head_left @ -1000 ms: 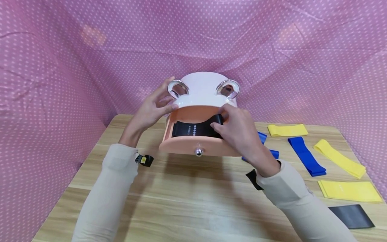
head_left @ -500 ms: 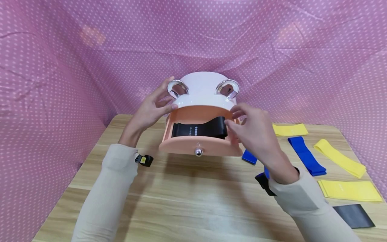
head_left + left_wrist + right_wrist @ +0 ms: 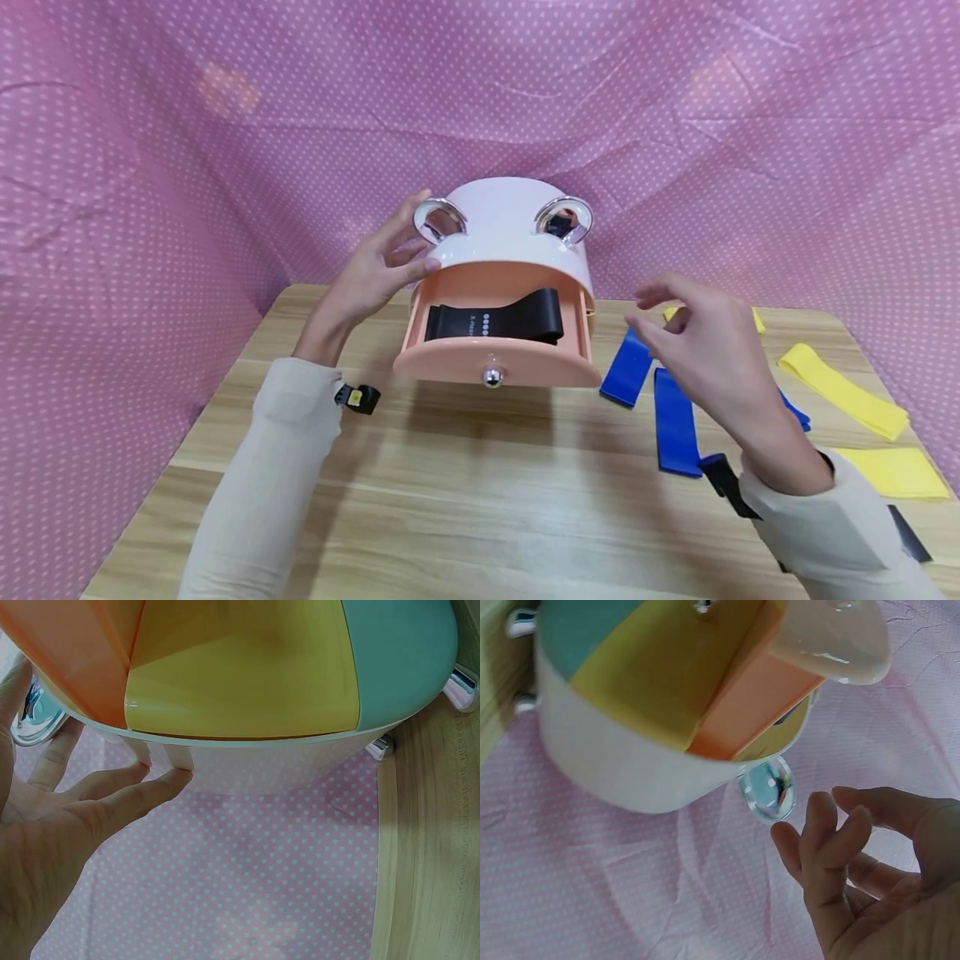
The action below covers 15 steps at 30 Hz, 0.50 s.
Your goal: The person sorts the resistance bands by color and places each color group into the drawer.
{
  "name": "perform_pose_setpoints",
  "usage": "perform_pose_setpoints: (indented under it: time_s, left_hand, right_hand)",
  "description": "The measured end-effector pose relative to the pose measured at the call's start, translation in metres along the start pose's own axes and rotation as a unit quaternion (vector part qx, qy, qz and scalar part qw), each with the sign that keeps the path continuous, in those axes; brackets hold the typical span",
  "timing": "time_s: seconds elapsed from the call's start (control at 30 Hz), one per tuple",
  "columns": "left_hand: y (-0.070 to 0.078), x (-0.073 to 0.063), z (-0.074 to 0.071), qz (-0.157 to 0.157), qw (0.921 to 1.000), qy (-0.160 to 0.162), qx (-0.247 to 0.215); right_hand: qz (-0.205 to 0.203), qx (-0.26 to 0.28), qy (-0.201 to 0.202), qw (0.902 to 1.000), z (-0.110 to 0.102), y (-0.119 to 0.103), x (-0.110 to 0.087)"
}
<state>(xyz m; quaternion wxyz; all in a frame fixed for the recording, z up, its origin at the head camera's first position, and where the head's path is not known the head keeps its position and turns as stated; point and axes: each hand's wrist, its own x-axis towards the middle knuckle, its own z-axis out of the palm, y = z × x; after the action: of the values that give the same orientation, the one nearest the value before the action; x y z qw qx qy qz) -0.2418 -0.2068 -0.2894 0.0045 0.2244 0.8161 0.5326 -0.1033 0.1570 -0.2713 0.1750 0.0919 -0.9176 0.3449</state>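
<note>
A white drawer box with two silver ear-shaped rings stands at the back of the table. Its peach top drawer is pulled out, and a black resistance band marked X-Heavy lies folded inside. My left hand rests against the box's left side, thumb at the front upper edge. In the left wrist view its straight fingers touch the white wall. Right of the box hovers my right hand, holding nothing, fingers loosely bent above two blue bands.
Yellow bands lie at the table's right, with another black band near the front, partly behind the right sleeve. A yellow drawer and a green drawer sit closed below the peach one. Pink dotted cloth surrounds the table.
My right hand has let go of the black band, leaving it in the drawer, and has moved right over the blue bands. My left hand has stayed at the box.
</note>
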Motion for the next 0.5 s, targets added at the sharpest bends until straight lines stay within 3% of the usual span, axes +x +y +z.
perform_pose_setpoints:
  time_s: [0.2,0.5]
  left_hand:
    - [0.002,0.0,0.0,-0.001,1.0,0.003,-0.002]
    - [0.002,0.0,-0.002,-0.006,0.9999,0.008,-0.002]
  right_hand:
    - [0.016,-0.028,0.004,0.9995,-0.011,0.023,-0.013]
    - [0.041,-0.096,-0.017,0.9944,-0.035,0.076,-0.036]
